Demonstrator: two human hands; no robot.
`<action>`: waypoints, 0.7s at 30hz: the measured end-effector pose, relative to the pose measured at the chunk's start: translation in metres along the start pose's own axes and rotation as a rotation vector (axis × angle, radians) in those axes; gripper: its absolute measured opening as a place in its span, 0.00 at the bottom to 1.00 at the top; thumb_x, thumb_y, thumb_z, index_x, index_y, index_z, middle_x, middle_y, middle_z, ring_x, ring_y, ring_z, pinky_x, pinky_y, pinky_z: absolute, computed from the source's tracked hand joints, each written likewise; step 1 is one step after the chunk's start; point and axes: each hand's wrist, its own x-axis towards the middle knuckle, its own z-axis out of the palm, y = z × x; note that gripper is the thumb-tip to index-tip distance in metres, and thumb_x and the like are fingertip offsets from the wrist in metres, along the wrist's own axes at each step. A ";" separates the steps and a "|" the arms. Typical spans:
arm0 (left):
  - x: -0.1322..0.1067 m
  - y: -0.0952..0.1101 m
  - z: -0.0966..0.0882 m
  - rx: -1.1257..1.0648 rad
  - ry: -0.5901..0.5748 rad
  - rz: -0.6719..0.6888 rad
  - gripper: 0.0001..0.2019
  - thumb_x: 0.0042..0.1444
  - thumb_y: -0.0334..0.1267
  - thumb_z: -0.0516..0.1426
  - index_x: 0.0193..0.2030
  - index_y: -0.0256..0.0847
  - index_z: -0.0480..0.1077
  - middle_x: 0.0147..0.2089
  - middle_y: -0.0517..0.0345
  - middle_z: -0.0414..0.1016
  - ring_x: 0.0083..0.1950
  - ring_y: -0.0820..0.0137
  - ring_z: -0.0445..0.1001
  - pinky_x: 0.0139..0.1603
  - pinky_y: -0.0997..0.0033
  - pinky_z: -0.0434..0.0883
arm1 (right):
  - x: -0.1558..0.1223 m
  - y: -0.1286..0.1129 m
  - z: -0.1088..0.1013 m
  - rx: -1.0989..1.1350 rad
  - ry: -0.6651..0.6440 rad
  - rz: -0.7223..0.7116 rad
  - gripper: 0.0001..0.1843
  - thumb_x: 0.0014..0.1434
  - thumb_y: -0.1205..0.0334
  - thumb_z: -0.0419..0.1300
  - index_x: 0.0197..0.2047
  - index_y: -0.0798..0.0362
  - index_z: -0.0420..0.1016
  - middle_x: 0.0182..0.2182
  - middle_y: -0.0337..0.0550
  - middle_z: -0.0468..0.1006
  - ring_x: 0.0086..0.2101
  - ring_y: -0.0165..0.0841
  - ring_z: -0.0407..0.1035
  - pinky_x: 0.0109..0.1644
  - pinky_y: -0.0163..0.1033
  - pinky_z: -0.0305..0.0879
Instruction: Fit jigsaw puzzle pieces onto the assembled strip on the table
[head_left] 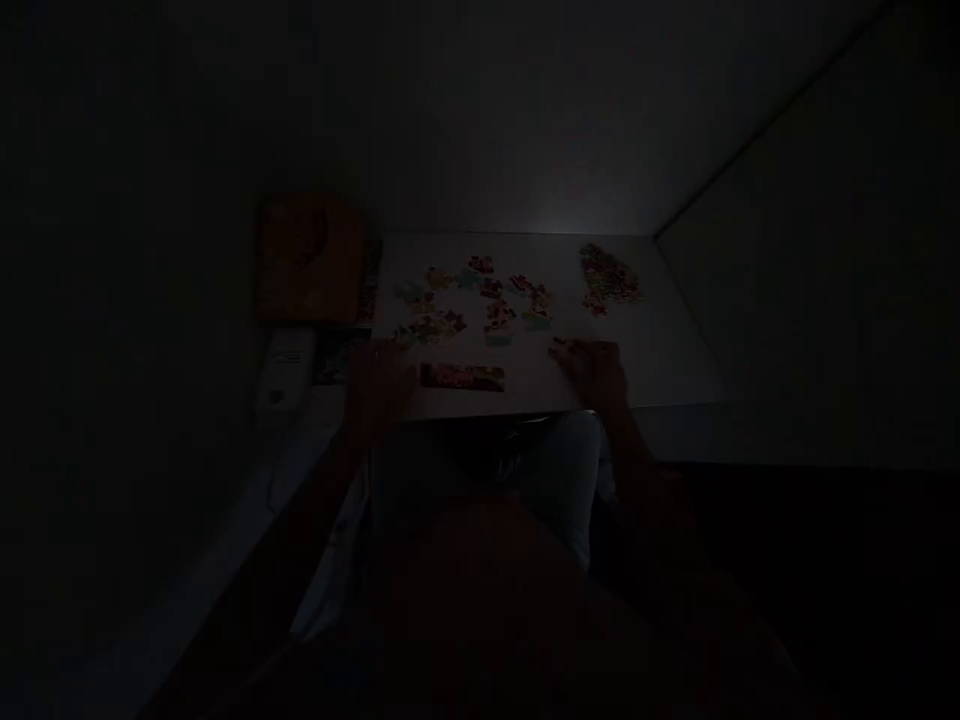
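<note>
The picture is very dark. A white board (660,350) lies in front of me with several loose jigsaw pieces (487,295) scattered over its middle. A joined strip of pieces (461,377) sits near the front edge. My left hand (379,380) rests at the board's front left corner, just left of that strip. My right hand (592,367) lies on the board's front right part, fingers pointing left, beside the scattered pieces. The dimness hides whether either hand holds a piece.
A heap of unsorted pieces (607,275) lies at the board's far right. An orange-brown box (311,258) stands to the left of the board, with a pale object (283,375) in front of it. My knees (555,470) are under the front edge.
</note>
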 end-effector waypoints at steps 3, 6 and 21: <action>0.009 -0.002 0.015 0.077 0.002 -0.097 0.25 0.70 0.47 0.64 0.69 0.37 0.75 0.74 0.28 0.75 0.80 0.34 0.70 0.85 0.29 0.64 | -0.002 0.001 -0.001 0.046 -0.006 -0.024 0.35 0.71 0.25 0.68 0.61 0.46 0.89 0.61 0.58 0.79 0.51 0.50 0.83 0.59 0.61 0.84; 0.009 -0.001 0.017 0.126 -0.012 -0.176 0.29 0.71 0.49 0.64 0.73 0.35 0.73 0.78 0.24 0.72 0.83 0.29 0.65 0.86 0.24 0.60 | -0.001 0.004 -0.001 0.091 0.008 -0.049 0.35 0.70 0.24 0.70 0.59 0.47 0.88 0.58 0.57 0.81 0.52 0.50 0.83 0.61 0.61 0.83; 0.013 -0.014 0.015 0.044 -0.006 -0.279 0.17 0.73 0.46 0.66 0.64 0.42 0.78 0.71 0.35 0.80 0.79 0.36 0.72 0.85 0.23 0.60 | -0.004 -0.002 -0.003 0.206 0.142 -0.040 0.30 0.66 0.30 0.75 0.52 0.48 0.86 0.52 0.52 0.81 0.38 0.39 0.71 0.48 0.52 0.79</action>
